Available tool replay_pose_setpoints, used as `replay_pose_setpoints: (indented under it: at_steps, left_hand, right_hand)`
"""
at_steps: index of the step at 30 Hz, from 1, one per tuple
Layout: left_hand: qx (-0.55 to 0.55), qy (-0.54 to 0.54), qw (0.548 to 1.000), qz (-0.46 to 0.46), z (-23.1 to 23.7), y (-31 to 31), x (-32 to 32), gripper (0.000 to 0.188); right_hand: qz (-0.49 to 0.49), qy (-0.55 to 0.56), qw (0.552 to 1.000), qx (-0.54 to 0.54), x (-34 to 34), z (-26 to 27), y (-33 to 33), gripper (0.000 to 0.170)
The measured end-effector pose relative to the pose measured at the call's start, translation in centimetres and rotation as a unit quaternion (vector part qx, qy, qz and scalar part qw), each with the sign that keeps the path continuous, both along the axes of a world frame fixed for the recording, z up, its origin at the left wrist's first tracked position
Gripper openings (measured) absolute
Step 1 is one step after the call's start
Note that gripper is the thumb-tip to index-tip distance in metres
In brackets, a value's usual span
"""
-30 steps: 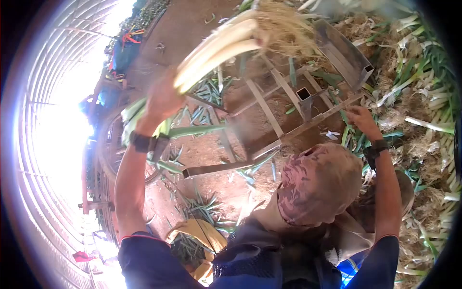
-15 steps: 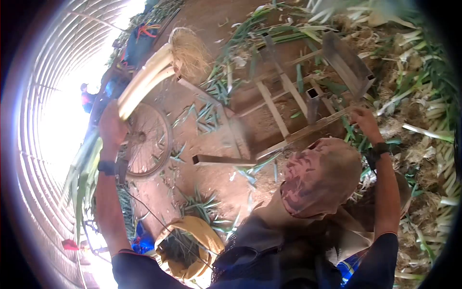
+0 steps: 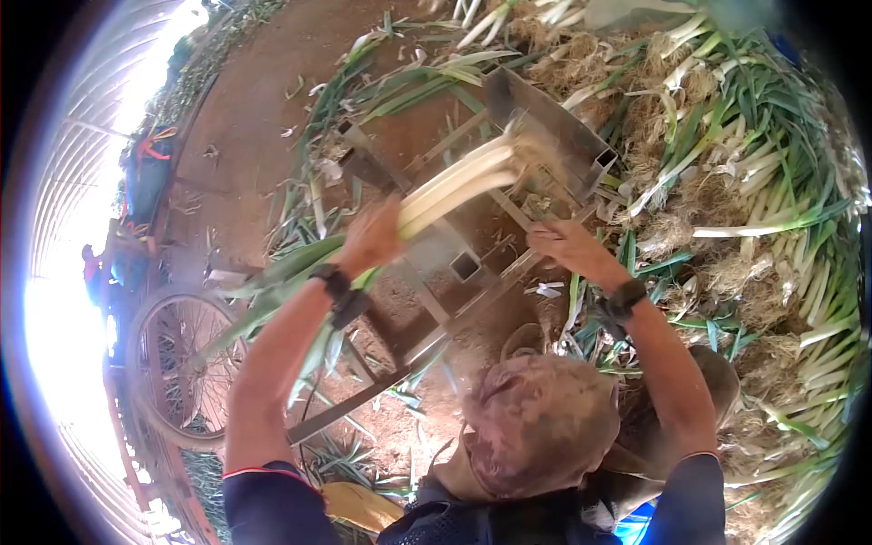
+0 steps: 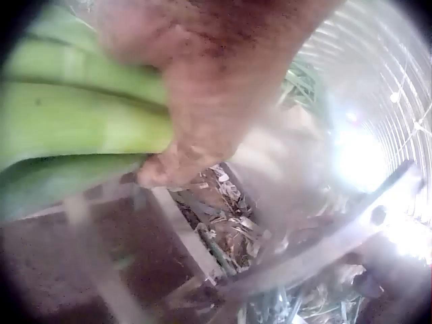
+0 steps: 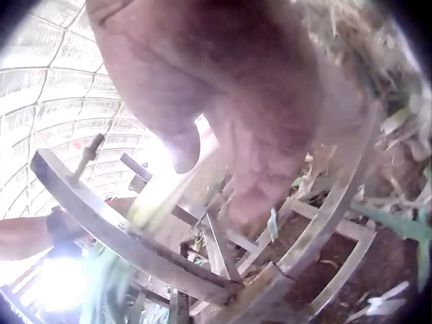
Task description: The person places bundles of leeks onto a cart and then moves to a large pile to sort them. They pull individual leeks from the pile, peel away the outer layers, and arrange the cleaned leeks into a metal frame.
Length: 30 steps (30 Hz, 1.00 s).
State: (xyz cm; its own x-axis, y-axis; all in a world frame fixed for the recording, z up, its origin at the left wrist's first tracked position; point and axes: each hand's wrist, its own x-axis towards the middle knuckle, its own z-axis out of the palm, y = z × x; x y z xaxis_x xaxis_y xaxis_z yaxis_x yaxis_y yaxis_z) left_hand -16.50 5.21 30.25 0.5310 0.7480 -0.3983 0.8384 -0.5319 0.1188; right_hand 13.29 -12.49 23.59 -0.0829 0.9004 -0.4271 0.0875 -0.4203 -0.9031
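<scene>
My left hand (image 3: 372,238) grips a bunch of leeks (image 3: 459,186) in the head view, white stems and hairy roots pointing to the upper right, green leaves trailing to the lower left. Close up in the left wrist view, its fingers and thumb wrap round the green leaves (image 4: 81,121). Over the near bar of a metal frame (image 3: 465,265), to the right of the roots, is my right hand (image 3: 572,250). Its fingers look loosely extended in the right wrist view, with the thumb apart and nothing held. The leeks show behind a metal bar (image 5: 135,246) there.
A long pile of leeks (image 3: 827,300) lines the right side. Cut leaves (image 3: 418,86) litter the dirt floor (image 3: 263,100). A spoked wheel (image 3: 186,363) stands at left. A camouflage cap (image 3: 540,422) on a person's head fills the lower middle, with a yellow bag (image 3: 363,504) beside it.
The left hand swung the leeks out to the left, then back rightward over the metal frame. The right hand stays near the frame's bar while the head view has shifted.
</scene>
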Motion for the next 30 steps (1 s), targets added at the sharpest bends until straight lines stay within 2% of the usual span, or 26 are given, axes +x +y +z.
replay_pose_setpoints:
  at_steps: [1,3,4,5,6,7,8,9,10,11,12,14,16,17,19,23,25,26,27,29,30]
  left_hand:
    - [-0.005,-0.001,1.000,-0.004,-1.6,0.6,1.5,0.078]
    - [-0.069,-0.168,0.983,-0.018,-4.3,1.2,3.6,0.105]
    - [-0.106,-0.151,0.983,-0.009,-4.7,1.7,3.8,0.121]
    - [-0.108,-0.147,0.983,-0.007,-5.2,2.2,3.2,0.121]
    - [-0.136,-0.139,0.981,-0.005,-5.4,2.7,2.2,0.117]
    - [-0.164,-0.131,0.978,-0.002,-5.6,3.0,1.3,0.113]
    - [-0.143,-0.107,0.984,0.014,-4.4,2.3,0.7,0.104]
    - [-0.147,-0.105,0.983,0.018,-5.0,2.2,-0.2,0.104]
    - [-0.094,-0.094,0.991,0.005,-5.5,2.3,-1.3,0.097]
    - [-0.040,-0.083,0.996,-0.008,-5.4,2.1,-1.6,0.092]
    - [-0.042,-0.082,0.996,-0.004,-5.5,1.8,-1.8,0.092]
    - [0.047,-0.062,0.996,-0.042,-5.5,0.7,-1.5,0.076]
    - [0.059,-0.079,0.993,-0.063,-6.4,-0.4,-1.1,0.069]
    - [0.074,-0.097,0.989,-0.087,-6.7,-0.8,-0.9,0.063]
    - [0.083,-0.098,0.988,-0.084,-7.0,-1.5,-0.9,0.057]
    - [0.085,-0.136,0.985,-0.070,-6.5,-1.3,-1.2,0.048]
    - [0.091,-0.167,0.978,-0.081,-7.1,-0.8,-1.7,0.045]
    - [0.101,-0.198,0.970,-0.095,-7.4,-0.5,-1.8,0.042]
    - [0.099,-0.197,0.971,-0.094,-7.8,-0.5,-1.8,0.042]
    - [0.094,-0.259,0.960,-0.043,-8.6,-0.5,-1.4,0.037]
    - [0.092,-0.260,0.960,-0.045,-8.7,-0.7,-1.3,0.037]
  right_hand:
    - [-0.004,-0.001,1.000,-0.005,-0.9,-0.7,1.2,0.055]
    - [-0.072,0.038,0.996,-0.022,-2.7,-3.0,3.0,0.054]
    - [-0.074,0.042,0.996,-0.028,-3.2,-3.9,3.7,0.054]
    - [-0.115,0.169,0.977,-0.057,-3.8,-4.8,4.4,0.053]
    - [-0.152,0.292,0.940,-0.085,-4.3,-5.6,5.2,0.053]
    - [-0.150,0.295,0.939,-0.087,-4.8,-6.7,5.8,0.053]
    - [-0.182,0.334,0.921,-0.084,-5.4,-8.2,6.2,0.052]
    - [-0.213,0.370,0.901,-0.081,-5.9,-8.9,6.6,0.051]
    - [-0.220,0.416,0.877,-0.096,-6.2,-9.6,7.1,0.049]
    - [-0.217,0.417,0.877,-0.101,-6.5,-9.9,7.6,0.049]
    - [-0.217,0.439,0.865,-0.112,-6.8,-10.2,8.1,0.047]
    - [-0.216,0.461,0.851,-0.126,-7.4,-10.2,8.9,0.045]
    - [-0.269,0.552,0.786,-0.072,-7.9,-9.6,9.8,0.042]
    - [-0.270,0.552,0.786,-0.072,-8.0,-9.9,10.2,0.042]
    - [-0.256,0.626,0.735,-0.042,-8.1,-10.4,10.6,0.039]
    - [-0.303,0.591,0.745,-0.062,-8.4,-10.4,10.0,0.041]
    - [-0.318,0.437,0.841,0.009,-8.4,-8.8,8.9,0.044]
    - [-0.346,0.523,0.779,-0.021,-8.0,-7.2,8.6,0.042]
    - [-0.347,0.523,0.778,-0.024,-7.6,-6.2,8.5,0.042]
    - [-0.379,0.575,0.716,-0.116,-6.8,-5.1,8.4,0.040]
    - [-0.370,0.585,0.710,-0.132,-6.1,-5.5,8.5,0.038]
